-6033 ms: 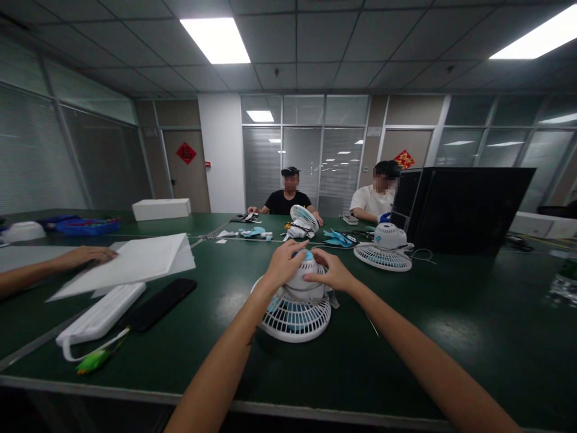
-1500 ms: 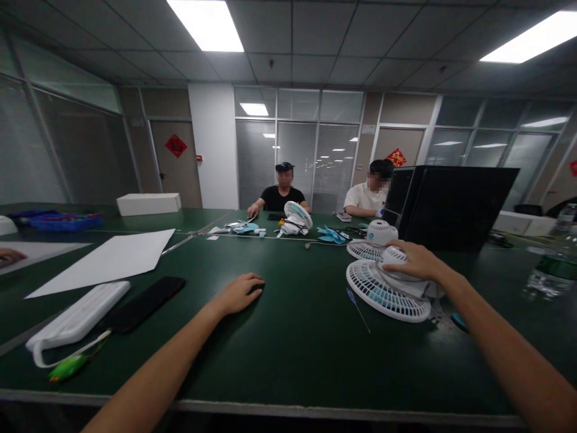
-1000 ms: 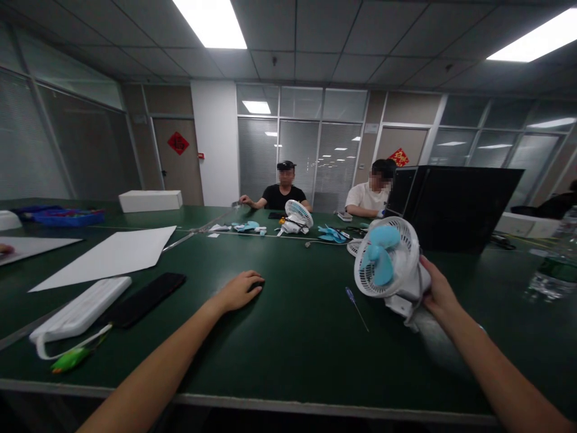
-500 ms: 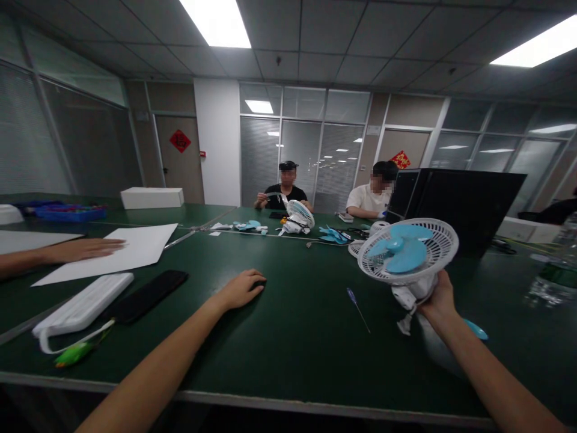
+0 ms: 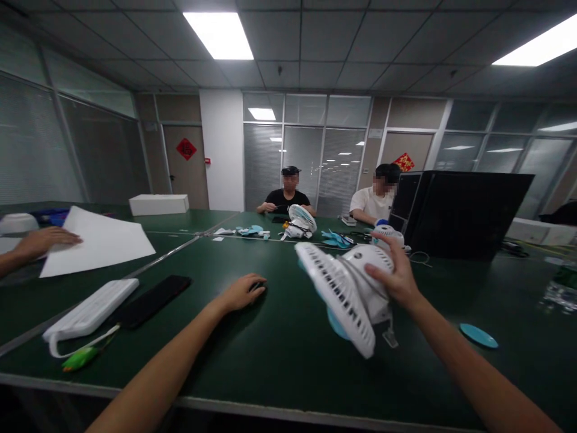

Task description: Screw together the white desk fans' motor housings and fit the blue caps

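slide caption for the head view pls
The right hand holds a white fan tilted over a green table, where the left hand rests.

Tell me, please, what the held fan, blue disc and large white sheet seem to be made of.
Held fan: probably moulded plastic, smooth satin white, judging by the slotted grille and rounded housing.
Blue disc: likely plastic too, evenly coloured with a smooth rim.
Large white sheet: matt, perhaps paper or card, being thin and free of glare.
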Demonstrator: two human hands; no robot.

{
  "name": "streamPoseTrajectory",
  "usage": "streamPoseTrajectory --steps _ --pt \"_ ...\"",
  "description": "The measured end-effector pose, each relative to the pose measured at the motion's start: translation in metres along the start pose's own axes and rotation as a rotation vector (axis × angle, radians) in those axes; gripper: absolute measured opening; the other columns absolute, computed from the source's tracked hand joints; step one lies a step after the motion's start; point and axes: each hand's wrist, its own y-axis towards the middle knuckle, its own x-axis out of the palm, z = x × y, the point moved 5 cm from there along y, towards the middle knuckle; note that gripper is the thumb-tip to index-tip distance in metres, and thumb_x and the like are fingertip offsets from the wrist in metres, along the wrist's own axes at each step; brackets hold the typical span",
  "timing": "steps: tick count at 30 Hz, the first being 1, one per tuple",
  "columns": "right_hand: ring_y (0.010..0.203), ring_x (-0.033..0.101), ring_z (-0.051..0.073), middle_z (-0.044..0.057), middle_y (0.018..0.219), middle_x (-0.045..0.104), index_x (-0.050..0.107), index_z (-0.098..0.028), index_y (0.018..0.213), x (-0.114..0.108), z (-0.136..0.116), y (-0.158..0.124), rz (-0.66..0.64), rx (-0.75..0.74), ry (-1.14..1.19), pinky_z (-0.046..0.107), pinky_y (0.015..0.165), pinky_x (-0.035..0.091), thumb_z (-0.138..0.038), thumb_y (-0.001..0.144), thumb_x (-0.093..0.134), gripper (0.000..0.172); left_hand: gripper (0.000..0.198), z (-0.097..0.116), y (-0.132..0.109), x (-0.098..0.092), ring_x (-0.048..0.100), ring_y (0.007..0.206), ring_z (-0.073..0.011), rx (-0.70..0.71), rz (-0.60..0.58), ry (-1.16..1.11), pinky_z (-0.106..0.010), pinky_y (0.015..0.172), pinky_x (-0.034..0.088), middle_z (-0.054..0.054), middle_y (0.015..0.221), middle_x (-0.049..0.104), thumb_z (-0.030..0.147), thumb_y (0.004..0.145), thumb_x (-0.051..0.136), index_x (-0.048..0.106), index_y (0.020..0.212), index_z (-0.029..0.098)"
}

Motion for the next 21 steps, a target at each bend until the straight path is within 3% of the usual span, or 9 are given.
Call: streamPoseTrajectory --steps 3,5,9,12,15,17,19,21 --pt "0.102 0.066 0.03 0.008 0.111 0.068 0.051 -0.026 0.129 0.055 -0.051 0.004 -0.309 -0.274 -0.125 0.045 0.09 0.051 -0.055 0.059 0.08 0.081 0.041 -0.006 0.001 -0.007 0.062 0.115 -0.028 -0.036 0.046 -0.186 -0.044 0.105 0.045 -0.01 0.121 0.07 0.045 0.085 0.057 0.069 0.115 0.02" --pt "0.103 0.066 0.031 0.009 0.118 0.067 0.05 -0.028 0.131 0.091 -0.07 0.004 -0.461 -0.376 -0.193 0.047 0.092 0.051 -0.056 0.061 0.079 0.081 0.051 -0.013 0.002 -0.013 0.063 0.114 -0.0292 -0.081 0.092 -0.318 -0.045 0.102 0.047 -0.012 0.122 0.07 0.052 0.082 0.058 0.067 0.119 0.017" --pt "0.11 0.064 0.034 0.011 0.128 0.063 0.047 -0.028 0.138 0.148 -0.072 0.004 -0.633 -0.424 -0.28 0.049 0.091 0.051 -0.062 0.064 0.074 0.086 0.065 -0.025 0.004 -0.028 0.062 0.117 -0.0296 -0.179 0.211 -0.422 -0.046 0.1 0.048 -0.015 0.125 0.068 0.061 0.089 0.04 0.061 0.128 0.013" --pt "0.11 0.064 0.036 0.01 0.129 0.063 0.043 -0.03 0.142 0.173 -0.063 0.009 -0.663 -0.4 -0.332 0.051 0.09 0.051 -0.066 0.063 0.074 0.093 0.063 -0.023 0.004 -0.031 0.061 0.12 -0.0291 -0.204 0.227 -0.423 -0.047 0.101 0.047 -0.014 0.127 0.067 0.057 0.094 0.031 0.06 0.13 0.015" --pt "0.118 0.06 0.037 0.011 0.136 0.058 0.038 -0.03 0.147 0.178 -0.059 0.016 -0.644 -0.367 -0.333 0.053 0.096 0.048 -0.069 0.063 0.073 0.098 0.059 -0.008 0.003 -0.027 0.06 0.121 -0.0293 -0.14 0.206 -0.428 -0.045 0.107 0.043 -0.014 0.125 0.069 0.055 0.091 0.039 0.063 0.126 0.013" --pt "0.127 0.054 0.033 0.01 0.143 0.053 0.037 -0.03 0.148 0.169 -0.055 0.025 -0.583 -0.355 -0.289 0.052 0.103 0.044 -0.069 0.076 0.062 0.086 0.056 0.007 0.002 -0.024 0.059 0.122 -0.0303 -0.079 0.18 -0.406 -0.044 0.11 0.041 -0.012 0.128 0.068 0.054 0.088 0.047 0.066 0.122 0.014" --pt "0.132 0.049 0.029 0.009 0.146 0.05 0.04 -0.028 0.147 0.147 -0.043 0.035 -0.49 -0.338 -0.27 0.05 0.108 0.04 -0.064 0.09 0.048 0.068 0.053 0.021 -0.001 -0.021 0.058 0.124 -0.031 -0.027 0.167 -0.389 -0.045 0.11 0.04 -0.01 0.131 0.065 0.054 0.087 0.049 0.066 0.122 0.016" --pt "0.129 0.051 0.029 0.01 0.141 0.053 0.048 -0.024 0.141 0.115 -0.017 0.045 -0.407 -0.286 -0.339 0.049 0.109 0.039 -0.06 0.093 0.044 0.06 0.056 0.032 -0.004 -0.02 0.057 0.124 -0.0315 -0.006 0.155 -0.364 -0.045 0.11 0.04 -0.011 0.135 0.063 0.053 0.085 0.054 0.063 0.126 0.016"
